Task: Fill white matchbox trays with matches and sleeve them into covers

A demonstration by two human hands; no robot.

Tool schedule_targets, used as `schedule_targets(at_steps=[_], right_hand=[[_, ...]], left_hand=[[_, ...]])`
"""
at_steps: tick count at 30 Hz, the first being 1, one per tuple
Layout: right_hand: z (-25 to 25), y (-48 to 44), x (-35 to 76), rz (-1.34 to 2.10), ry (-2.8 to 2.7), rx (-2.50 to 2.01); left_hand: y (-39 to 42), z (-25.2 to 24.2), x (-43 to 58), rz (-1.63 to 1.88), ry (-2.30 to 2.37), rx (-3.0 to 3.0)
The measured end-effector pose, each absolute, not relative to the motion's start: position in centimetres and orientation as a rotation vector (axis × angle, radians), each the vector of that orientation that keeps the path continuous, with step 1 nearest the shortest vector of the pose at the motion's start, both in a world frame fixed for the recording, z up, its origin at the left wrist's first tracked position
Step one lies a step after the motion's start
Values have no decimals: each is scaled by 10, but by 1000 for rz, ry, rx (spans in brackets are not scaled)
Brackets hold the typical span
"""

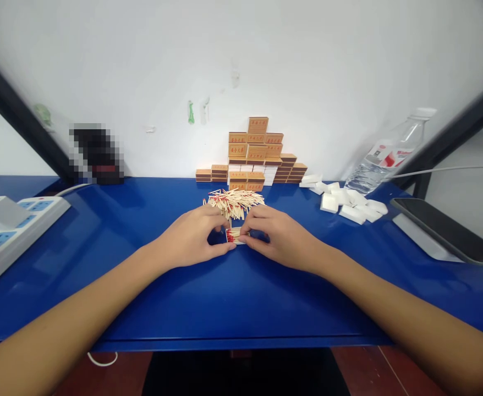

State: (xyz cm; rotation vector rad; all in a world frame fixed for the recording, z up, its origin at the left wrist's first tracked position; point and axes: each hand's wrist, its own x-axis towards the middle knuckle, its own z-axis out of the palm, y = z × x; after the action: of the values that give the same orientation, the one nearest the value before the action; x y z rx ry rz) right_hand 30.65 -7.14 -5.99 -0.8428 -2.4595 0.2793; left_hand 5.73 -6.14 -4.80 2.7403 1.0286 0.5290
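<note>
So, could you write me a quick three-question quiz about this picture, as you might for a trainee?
1. What lies in the small tray between the left hand and the right hand?
2. True or false: the clear bottle is to the right of the stacked matchboxes.
3. Which is nearest the hands? A: the loose match pile; B: the phone; C: the power strip.

Key:
1. Red-headed matches.
2. True.
3. A.
</note>
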Motion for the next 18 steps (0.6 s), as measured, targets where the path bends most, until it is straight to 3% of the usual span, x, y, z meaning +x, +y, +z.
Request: schedule_targets(at_steps=[18], right_hand=[[-56,-75,305,261,-2408,-732]], left_hand=[[-61,-49,58,526,1002,2750]])
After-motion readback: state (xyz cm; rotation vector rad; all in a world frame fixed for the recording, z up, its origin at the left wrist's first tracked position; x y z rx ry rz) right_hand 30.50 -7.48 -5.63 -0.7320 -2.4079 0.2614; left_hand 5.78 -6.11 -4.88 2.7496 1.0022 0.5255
